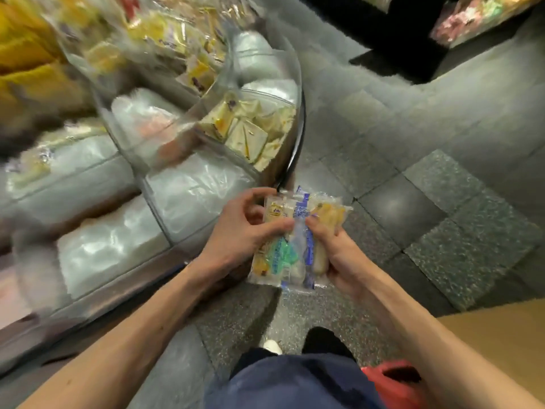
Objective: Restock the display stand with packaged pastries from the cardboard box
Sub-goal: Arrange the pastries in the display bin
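Head view, nearest items first. One cardboard box [486,335] shows as a plain brown corner at lower right, with its contents out of frame. One red item [389,376] sits just beside it and cannot be identified.

Next out, both hands are engaged on a single bundle of packaged pastries [295,240], held above the tiled floor [413,202] and just beside the foot of the stand. The left hand [244,228] has its fingers curled over the bundle's upper left edge. The right hand [339,255] grips the lower right side, thumb pressed on top. At least four wrappers can be told apart, but overlap prevents an exact count.

Beyond, one display stand [298,84] of curved clear panels rises in tiers, heavily blurred. One compartment holds pale wedge packets [244,134], too many and too jumbled to count. An upper tier holds yellow packets [177,33], likewise uncountable. About five lower compartments show only crinkled clear plastic and no pastries that can be made out.

Assessment: restocking is under way and not complete. The bundle in hand is not yet placed, the lower compartments appear unfilled, and the stock left in the box cannot be judged.
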